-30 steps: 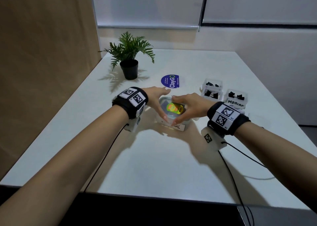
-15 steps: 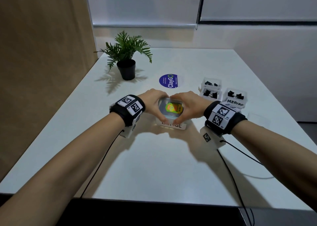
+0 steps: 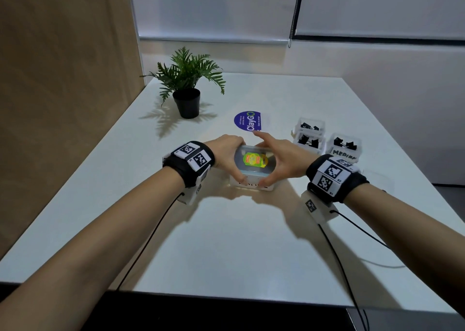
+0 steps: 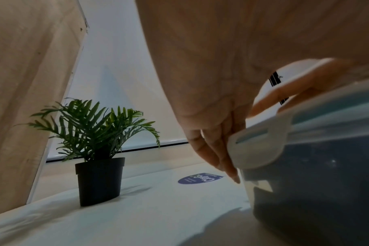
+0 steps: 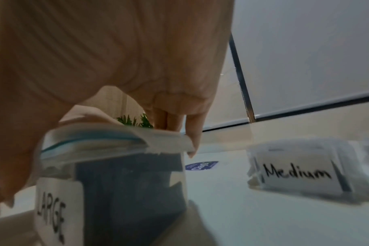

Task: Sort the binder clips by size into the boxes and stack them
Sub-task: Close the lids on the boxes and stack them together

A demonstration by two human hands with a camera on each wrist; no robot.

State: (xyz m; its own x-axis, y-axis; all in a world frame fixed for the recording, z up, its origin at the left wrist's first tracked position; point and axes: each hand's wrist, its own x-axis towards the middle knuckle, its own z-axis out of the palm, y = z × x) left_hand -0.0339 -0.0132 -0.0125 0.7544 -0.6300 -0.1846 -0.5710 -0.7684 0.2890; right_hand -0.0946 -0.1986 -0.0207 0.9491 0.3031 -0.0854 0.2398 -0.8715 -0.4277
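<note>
A clear box labelled LARGE (image 3: 254,183) stands on the white table (image 3: 226,242), under a lid (image 3: 254,161) with a yellow-green sticker. My left hand (image 3: 227,154) cups its left side, thumb on the near edge, fingers (image 4: 217,154) against the lid's white latch flap (image 4: 257,146). My right hand (image 3: 281,159) holds the right side, and its fingers (image 5: 192,133) touch the tip of the right flap (image 5: 169,141), which sticks outward. The right index finger is raised over the far edge. Dark shapes show through the box wall (image 5: 126,191).
An open box marked Medium (image 3: 346,148), holding black binder clips, sits to the right, and two more clip boxes (image 3: 309,134) are behind it. A potted plant (image 3: 187,91) and a blue ClayGo sticker (image 3: 247,120) lie further back. A wooden panel (image 3: 63,104) lines the left.
Both hands have slid from over the lid's near edge to the box's sides. The right index finger has lifted off the lid.
</note>
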